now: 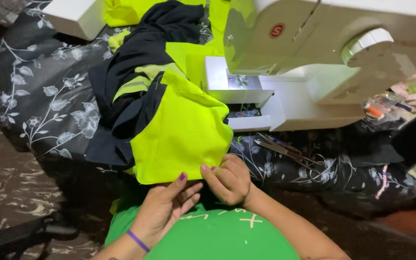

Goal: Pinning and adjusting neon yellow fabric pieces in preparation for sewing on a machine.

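Single head cam, looking steeply down and forward from above the person's chest. Close range: hands [193, 192] at bottom centre, sewing machine [314, 62] top right, floral-cloth table [49, 96] filling most of the frame. No second view.

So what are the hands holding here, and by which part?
Both the left hand and right hand pinch the neon yellow fabric panel at its near bottom edge, fingertips close together.

The garment [169, 120] lies on the tablecloth [44, 96], left of the sewing machine [314, 62]. Both hands sit at its near edge, left hand [167, 207] beside right hand [229, 180]. Scissors [290, 151], probably, lie before the machine, right of the hands.
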